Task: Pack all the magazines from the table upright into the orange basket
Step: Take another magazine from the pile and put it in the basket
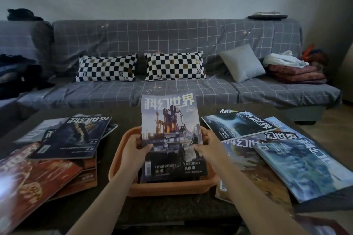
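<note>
Left hand (pixel 136 146) pinches the magazine's (pixel 172 129) left edge, thumb on the cover; right hand (pixel 207 145) does the same on the right edge, so 2 hands clamp 1 issue at mid-height. It stands upright, its foot down inside the orange basket (pixel 168 187), leaning slightly toward the person. Likely light, glossy and slick, thin enough to bow, so holding both long edges looks the sound choice; a one-corner grip would probably let it flop. Out on the counter (pixel 118 158), a left pile (pixel 63 139) and a right pile (pixel 267 149) of loose issues lie flat and overlapping.
</note>
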`<action>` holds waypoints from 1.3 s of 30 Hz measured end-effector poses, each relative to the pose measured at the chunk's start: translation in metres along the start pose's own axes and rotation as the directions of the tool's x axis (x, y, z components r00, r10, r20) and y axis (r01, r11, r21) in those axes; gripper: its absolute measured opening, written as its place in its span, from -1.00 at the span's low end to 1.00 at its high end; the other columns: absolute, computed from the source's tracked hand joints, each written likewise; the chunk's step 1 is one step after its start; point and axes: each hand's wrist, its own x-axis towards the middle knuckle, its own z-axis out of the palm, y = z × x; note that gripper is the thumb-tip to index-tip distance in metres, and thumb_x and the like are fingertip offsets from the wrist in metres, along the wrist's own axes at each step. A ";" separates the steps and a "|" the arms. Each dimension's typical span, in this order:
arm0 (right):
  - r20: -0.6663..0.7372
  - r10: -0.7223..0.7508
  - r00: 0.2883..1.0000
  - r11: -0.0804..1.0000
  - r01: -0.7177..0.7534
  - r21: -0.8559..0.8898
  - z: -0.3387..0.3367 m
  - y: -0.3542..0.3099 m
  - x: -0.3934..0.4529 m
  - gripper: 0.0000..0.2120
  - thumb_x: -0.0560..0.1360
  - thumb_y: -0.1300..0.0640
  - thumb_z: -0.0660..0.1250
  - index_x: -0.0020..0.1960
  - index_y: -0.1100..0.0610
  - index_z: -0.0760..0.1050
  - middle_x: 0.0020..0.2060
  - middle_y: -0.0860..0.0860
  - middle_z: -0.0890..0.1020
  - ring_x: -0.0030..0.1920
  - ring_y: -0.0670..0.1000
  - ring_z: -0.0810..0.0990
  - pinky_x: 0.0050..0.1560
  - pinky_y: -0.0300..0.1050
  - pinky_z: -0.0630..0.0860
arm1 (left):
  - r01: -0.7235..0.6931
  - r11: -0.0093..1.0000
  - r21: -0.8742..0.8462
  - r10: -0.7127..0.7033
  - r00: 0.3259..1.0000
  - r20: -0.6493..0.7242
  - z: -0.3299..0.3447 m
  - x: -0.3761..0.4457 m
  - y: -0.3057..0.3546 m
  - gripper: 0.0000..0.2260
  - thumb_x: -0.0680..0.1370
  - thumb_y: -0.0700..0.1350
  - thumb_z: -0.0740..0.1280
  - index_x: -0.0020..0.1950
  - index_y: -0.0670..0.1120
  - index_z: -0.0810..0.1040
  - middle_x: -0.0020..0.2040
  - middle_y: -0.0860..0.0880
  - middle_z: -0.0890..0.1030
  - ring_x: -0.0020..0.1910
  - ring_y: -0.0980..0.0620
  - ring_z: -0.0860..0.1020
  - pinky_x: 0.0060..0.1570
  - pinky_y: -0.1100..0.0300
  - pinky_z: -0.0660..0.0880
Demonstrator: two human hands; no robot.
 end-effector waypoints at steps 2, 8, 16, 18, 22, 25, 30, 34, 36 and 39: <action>-0.003 0.010 1.000 0.988 -0.011 -0.157 0.006 0.004 0.007 -0.55 0.42 0.26 0.39 0.25 0.02 0.36 -0.12 -0.13 0.51 -0.24 -0.13 0.55 -0.39 -0.26 0.51 | 0.056 0.993 0.106 -0.056 0.998 -0.005 0.003 0.006 -0.007 -0.77 0.52 -0.11 0.40 0.14 0.00 0.49 -0.19 0.12 0.57 -0.27 0.22 0.54 -0.40 0.30 0.38; -0.012 0.082 0.997 0.894 -0.079 -0.442 0.021 0.017 0.009 -0.73 0.47 0.19 0.32 0.13 0.12 0.34 -0.25 -0.01 0.53 -0.36 -0.09 0.52 -0.46 -0.26 0.42 | 0.126 0.954 0.272 -0.119 0.992 -0.042 0.006 0.014 -0.015 -0.72 0.51 -0.08 0.42 0.20 -0.02 0.49 -0.23 0.11 0.54 -0.32 0.20 0.53 -0.45 0.32 0.33; 0.025 0.081 0.996 0.879 -0.059 -0.473 0.024 0.014 0.010 -0.77 0.49 0.23 0.30 0.13 0.13 0.40 -0.19 0.04 0.58 -0.32 -0.05 0.56 -0.51 -0.31 0.33 | 0.143 0.952 0.270 -0.112 0.986 -0.124 0.005 0.009 -0.015 -0.82 0.51 -0.09 0.42 0.07 0.02 0.48 -0.28 0.11 0.52 -0.35 0.18 0.54 -0.48 0.32 0.34; 0.043 0.089 0.995 0.890 -0.060 -0.452 0.023 0.013 0.008 -0.75 0.49 0.21 0.32 0.15 0.13 0.42 -0.16 0.03 0.60 -0.23 -0.03 0.61 -0.44 -0.29 0.37 | 0.148 0.953 0.266 -0.120 0.986 -0.118 0.005 0.006 -0.013 -0.87 0.52 -0.07 0.40 -0.02 0.04 0.47 -0.29 0.11 0.53 -0.34 0.18 0.54 -0.46 0.31 0.34; 0.088 0.126 0.988 0.909 -0.079 -0.410 0.022 0.012 0.009 -0.79 0.50 0.17 0.32 0.13 0.11 0.45 -0.31 -0.09 0.54 -0.34 -0.11 0.57 -0.55 -0.38 0.31 | 0.135 0.935 0.327 -0.108 0.989 -0.100 0.005 0.001 -0.009 -0.81 0.55 -0.03 0.36 -0.22 0.11 0.41 -0.33 0.10 0.54 -0.38 0.17 0.54 -0.47 0.32 0.32; 0.088 0.144 0.986 0.919 -0.100 -0.382 0.021 0.012 0.011 -0.82 0.50 0.12 0.33 0.09 0.05 0.44 -0.30 -0.15 0.49 -0.36 -0.20 0.48 -0.50 -0.35 0.30 | 0.130 0.941 0.311 -0.110 0.991 -0.082 0.002 -0.002 -0.007 -0.81 0.56 -0.03 0.34 -0.23 0.10 0.43 -0.33 0.10 0.55 -0.38 0.18 0.54 -0.46 0.33 0.32; 0.093 0.117 0.989 0.962 -0.089 -0.258 0.021 0.014 0.010 -0.85 0.48 0.00 0.35 0.02 0.00 0.50 -0.23 -0.17 0.55 -0.24 -0.20 0.53 -0.36 -0.31 0.35 | 0.093 0.971 0.220 -0.097 0.995 0.007 0.004 -0.007 -0.003 -0.84 0.57 -0.02 0.33 0.10 -0.04 0.58 -0.16 0.06 0.65 -0.24 0.17 0.61 -0.33 0.32 0.45; 0.080 0.051 0.995 0.996 -0.044 -0.080 0.016 0.008 0.009 -0.91 0.46 0.03 0.38 -0.18 -0.07 0.48 -0.24 -0.18 0.62 -0.31 -0.28 0.56 -0.37 -0.34 0.35 | -0.036 0.988 0.150 0.044 0.998 -0.052 0.014 -0.011 0.011 -0.55 0.55 0.01 0.36 0.42 -0.01 0.40 0.33 -0.02 0.50 -0.06 0.21 0.52 -0.19 0.36 0.43; 0.063 0.014 0.998 0.999 -0.011 -0.048 0.010 0.003 0.009 -0.89 0.48 0.02 0.36 -0.19 -0.10 0.45 -0.32 -0.22 0.57 -0.34 -0.30 0.54 -0.36 -0.36 0.32 | -0.103 0.990 0.101 0.105 0.994 -0.013 0.025 -0.009 0.025 -0.57 0.55 0.02 0.36 0.39 -0.01 0.41 0.31 -0.01 0.50 0.02 0.21 0.49 -0.20 0.41 0.35; -0.009 -0.020 1.000 1.000 0.020 0.008 -0.006 -0.006 0.014 -0.87 0.48 0.00 0.35 0.02 -0.12 0.49 -0.18 -0.21 0.58 -0.13 -0.18 0.56 -0.11 -0.21 0.46 | -0.164 0.984 0.069 0.159 0.984 0.077 0.049 -0.002 0.053 -0.67 0.57 0.05 0.31 0.32 0.01 0.46 0.09 0.14 0.53 -0.07 0.28 0.48 -0.26 0.44 0.29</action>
